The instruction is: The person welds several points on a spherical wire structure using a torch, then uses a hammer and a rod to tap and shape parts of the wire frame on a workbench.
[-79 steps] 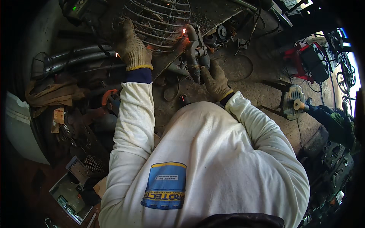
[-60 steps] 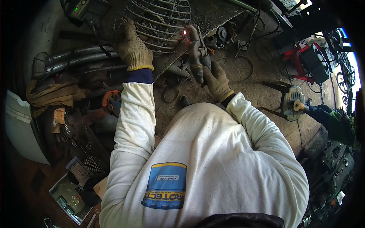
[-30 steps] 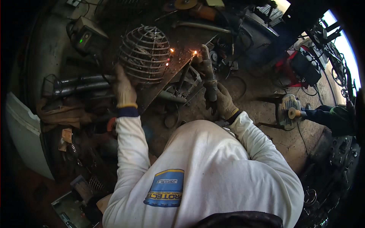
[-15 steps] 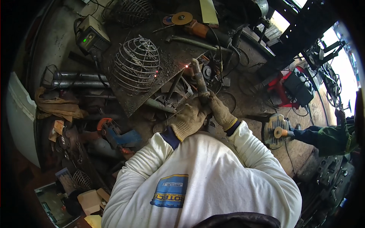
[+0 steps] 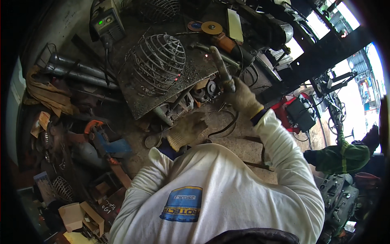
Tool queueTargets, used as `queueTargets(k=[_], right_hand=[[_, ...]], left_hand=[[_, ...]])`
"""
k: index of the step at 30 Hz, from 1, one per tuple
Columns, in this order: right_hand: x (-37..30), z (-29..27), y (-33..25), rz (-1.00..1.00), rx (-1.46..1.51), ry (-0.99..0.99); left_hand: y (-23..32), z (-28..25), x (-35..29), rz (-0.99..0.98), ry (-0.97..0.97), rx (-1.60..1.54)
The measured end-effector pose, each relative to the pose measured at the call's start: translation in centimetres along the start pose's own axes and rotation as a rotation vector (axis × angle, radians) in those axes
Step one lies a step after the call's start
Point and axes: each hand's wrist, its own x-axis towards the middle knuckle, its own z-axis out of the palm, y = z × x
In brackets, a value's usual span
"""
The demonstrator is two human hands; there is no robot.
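My right hand (image 5: 245, 97), in a tan knit work glove, is closed round the grip of a welding electrode holder (image 5: 221, 67), a worn grey rod-like tool with a rounded end. Beside its tip a small red spot glows. Lower and to the left, my gloved left hand (image 5: 187, 131) is apart from the tool, its fingers stretched out and slightly blurred, with nothing seen in them. A domed cage of metal rings (image 5: 159, 63) lies on the dark metal table (image 5: 132, 95); another red glow shows at its lower right edge.
Behind the cage lie an angle grinder (image 5: 225, 42) and a second wire cage (image 5: 160, 10). A welding machine (image 5: 107, 24) with a green display stands at the back left. Left are metal pipes (image 5: 81, 75) and a blue-orange tool (image 5: 109, 142). Another person's green-clothed leg (image 5: 341, 158) is at right.
My left hand has come away from beside the right one, moving down and left. My right hand has moved up and right with the electrode holder. The view has shifted.
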Motion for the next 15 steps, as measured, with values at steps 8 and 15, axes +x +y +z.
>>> queueTargets(k=[8, 15], right_hand=[[1.9, -3.2, -7.6, 0.016, -0.500, 0.198], [1.1, -1.1, -6.2, 0.064, -0.133, 0.272]], left_hand=[[-3.2, -0.9, -8.6, -0.441, -0.027, -0.350], [-5.9, -3.6, -12.0, -0.448, 0.008, -0.097]])
